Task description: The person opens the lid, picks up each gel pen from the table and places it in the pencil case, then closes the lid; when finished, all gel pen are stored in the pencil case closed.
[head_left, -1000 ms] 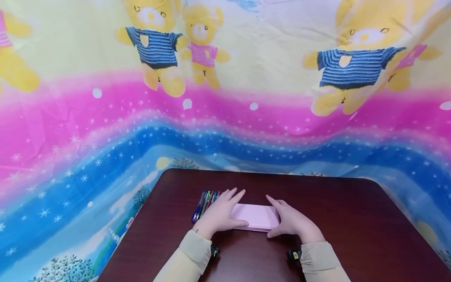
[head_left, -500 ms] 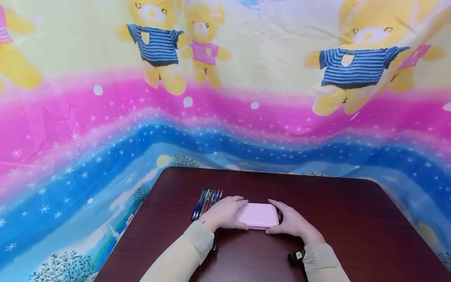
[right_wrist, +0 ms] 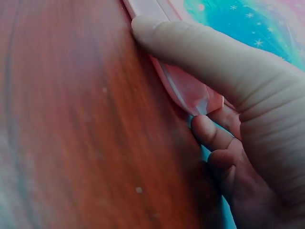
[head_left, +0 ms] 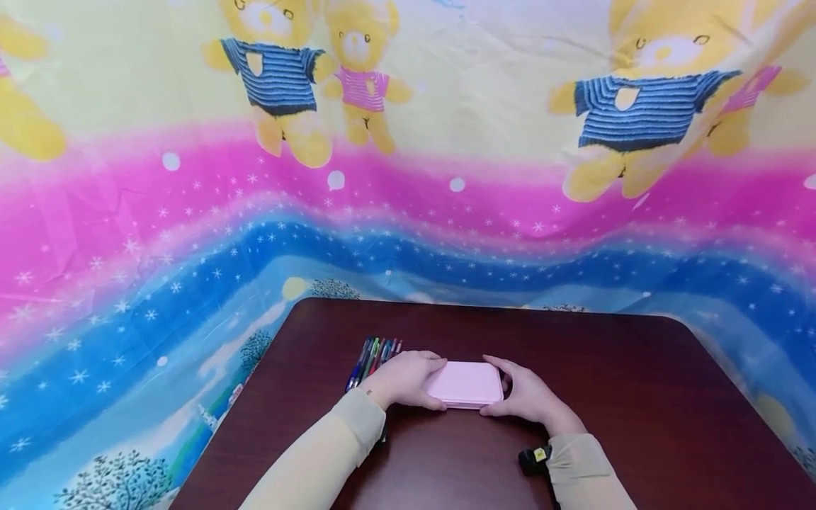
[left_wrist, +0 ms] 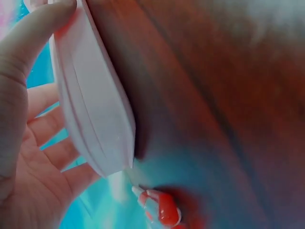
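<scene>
1. Gripping the pale pink, rounded rectangular box by its left end, the left hand has its thumb on the near side.
2. The right hand holds the right end, thumb along the near side, fingers curled.
3. The box sits roughly midway between the left and right edges of the glossy, dark red-brown table.
4. Slim, multicoloured pens lie side by side between the left hand and the table's left edge.
</scene>
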A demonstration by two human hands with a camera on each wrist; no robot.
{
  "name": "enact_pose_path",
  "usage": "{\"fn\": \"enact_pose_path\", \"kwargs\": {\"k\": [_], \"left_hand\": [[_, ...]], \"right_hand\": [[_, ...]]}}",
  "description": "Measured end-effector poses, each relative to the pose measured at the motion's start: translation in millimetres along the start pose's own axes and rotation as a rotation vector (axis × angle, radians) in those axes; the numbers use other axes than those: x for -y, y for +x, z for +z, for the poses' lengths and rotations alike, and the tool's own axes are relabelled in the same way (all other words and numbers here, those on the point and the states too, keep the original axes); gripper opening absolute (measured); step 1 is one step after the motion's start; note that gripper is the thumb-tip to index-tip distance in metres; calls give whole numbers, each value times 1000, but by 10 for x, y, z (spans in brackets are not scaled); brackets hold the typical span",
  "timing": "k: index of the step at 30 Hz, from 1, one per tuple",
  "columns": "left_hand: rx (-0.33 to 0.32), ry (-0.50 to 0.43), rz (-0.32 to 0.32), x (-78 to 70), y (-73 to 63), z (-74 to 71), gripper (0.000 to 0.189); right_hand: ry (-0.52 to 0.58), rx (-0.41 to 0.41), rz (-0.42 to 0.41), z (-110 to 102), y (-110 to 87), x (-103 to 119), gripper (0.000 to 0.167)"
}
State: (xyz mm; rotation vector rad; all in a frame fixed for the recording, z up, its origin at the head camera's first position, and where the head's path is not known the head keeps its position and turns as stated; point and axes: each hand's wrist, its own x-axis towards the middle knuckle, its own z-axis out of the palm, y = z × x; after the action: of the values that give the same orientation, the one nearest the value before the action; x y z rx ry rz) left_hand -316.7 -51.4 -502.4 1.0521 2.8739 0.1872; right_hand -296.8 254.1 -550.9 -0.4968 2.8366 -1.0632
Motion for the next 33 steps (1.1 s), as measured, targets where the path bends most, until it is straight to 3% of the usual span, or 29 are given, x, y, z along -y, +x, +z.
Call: {"fn": "enact_pose_path", "kwargs": {"k": [4, 14, 29, 33], "left_hand": [[7, 7, 25, 20, 44, -69, 89], [25, -51, -1, 92, 113, -194, 82], [44, -116, -2, 138, 195, -205, 81], [40, -212, -19, 166, 199, -203, 70]], "right_hand": [[11, -2, 12, 9, 6, -1, 114], [19, -1, 33, -2, 51, 69, 114], [5, 3, 61, 18, 26, 91, 114], [-7, -12, 49, 17, -9, 69, 117]]}}
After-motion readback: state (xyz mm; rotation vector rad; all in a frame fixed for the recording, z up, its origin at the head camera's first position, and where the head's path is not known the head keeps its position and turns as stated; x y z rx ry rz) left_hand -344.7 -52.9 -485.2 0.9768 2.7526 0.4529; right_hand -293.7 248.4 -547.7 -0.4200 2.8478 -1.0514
